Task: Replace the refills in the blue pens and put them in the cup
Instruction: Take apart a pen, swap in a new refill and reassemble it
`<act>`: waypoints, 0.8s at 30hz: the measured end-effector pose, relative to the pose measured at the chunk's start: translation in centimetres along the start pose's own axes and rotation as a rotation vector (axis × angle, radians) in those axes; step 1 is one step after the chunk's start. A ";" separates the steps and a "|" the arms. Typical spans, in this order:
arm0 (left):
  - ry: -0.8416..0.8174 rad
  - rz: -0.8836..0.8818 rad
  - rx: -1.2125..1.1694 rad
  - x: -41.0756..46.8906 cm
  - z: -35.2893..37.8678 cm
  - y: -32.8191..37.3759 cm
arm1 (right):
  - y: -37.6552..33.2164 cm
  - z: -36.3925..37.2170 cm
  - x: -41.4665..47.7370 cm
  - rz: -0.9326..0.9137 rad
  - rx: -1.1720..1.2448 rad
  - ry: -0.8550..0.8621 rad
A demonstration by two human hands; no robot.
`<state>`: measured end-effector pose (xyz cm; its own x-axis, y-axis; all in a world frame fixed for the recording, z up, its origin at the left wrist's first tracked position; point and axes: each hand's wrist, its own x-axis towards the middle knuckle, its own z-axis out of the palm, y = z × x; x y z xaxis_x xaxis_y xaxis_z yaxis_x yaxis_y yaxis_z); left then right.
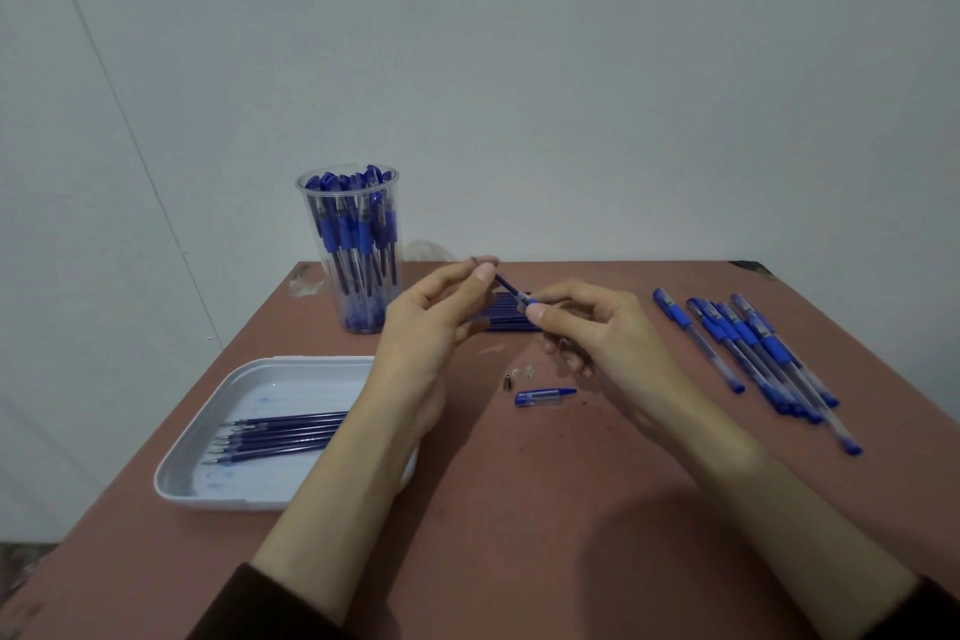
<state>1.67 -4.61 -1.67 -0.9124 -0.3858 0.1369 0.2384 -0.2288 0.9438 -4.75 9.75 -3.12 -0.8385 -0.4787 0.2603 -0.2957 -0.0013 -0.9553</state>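
Note:
Over the middle of the table, my left hand (441, 317) pinches the far end of a blue refill (506, 287) between thumb and forefinger. My right hand (597, 327) grips a pen barrel (523, 299) that the refill's other end enters. A blue pen cap (543, 397) and a small metal tip (508, 383) lie on the table just below my hands. The clear cup (350, 250), full of blue pens, stands at the back left. Several capped blue pens (753, 348) lie in a row at the right.
A white tray (208, 437) at the front left holds several dark blue refills (280, 434). Another bundle of refills (511, 320) lies behind my hands. The brown table (519, 509) ends at a pale wall behind; its left edge runs diagonally.

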 end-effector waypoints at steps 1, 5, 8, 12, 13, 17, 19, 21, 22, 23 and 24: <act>0.007 -0.015 -0.061 0.1 -0.1 0.2 | 0.1 0.0 0.0 0.009 -0.009 -0.001; -0.028 -0.056 -0.174 -0.1 -0.2 0.6 | 0.4 -0.1 0.0 0.017 -0.051 -0.012; -0.036 -0.045 -0.154 -0.2 -0.1 0.3 | 0.4 -0.1 0.0 0.013 -0.064 -0.014; 0.054 -0.015 -0.210 0.2 -0.1 0.2 | 0.6 -0.1 0.2 0.023 -0.061 -0.013; 0.091 0.001 -0.251 0.3 -0.2 0.2 | 0.7 -0.2 0.3 0.027 -0.059 -0.007; 0.235 0.136 -0.389 0.8 -1.2 0.7 | 1.0 -0.7 0.6 0.046 -0.099 0.023; 0.278 0.225 -0.412 0.8 -1.7 1.1 | 1.2 -0.9 0.7 0.057 -0.128 0.054; 0.299 0.315 -0.307 0.8 -2.1 1.3 | 1.5 -1.3 0.9 0.073 -0.156 0.104; 0.294 0.358 -0.189 0.8 -2.0 1.2 | 1.6 -1.5 0.9 0.079 -0.164 0.128; 0.277 0.396 -0.033 0.9 -1.9 1.0 | 1.7 -1.6 1.0 0.084 -0.171 0.152; 0.243 0.430 0.154 1.1 -1.7 0.8 | 1.8 -1.8 1.1 0.087 -0.177 0.175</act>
<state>1.44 -6.74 -1.31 -0.6346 -0.6170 0.4654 0.5062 0.1232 0.8536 -7.00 10.77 -4.29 -0.9263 -0.3110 0.2129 -0.2813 0.1944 -0.9397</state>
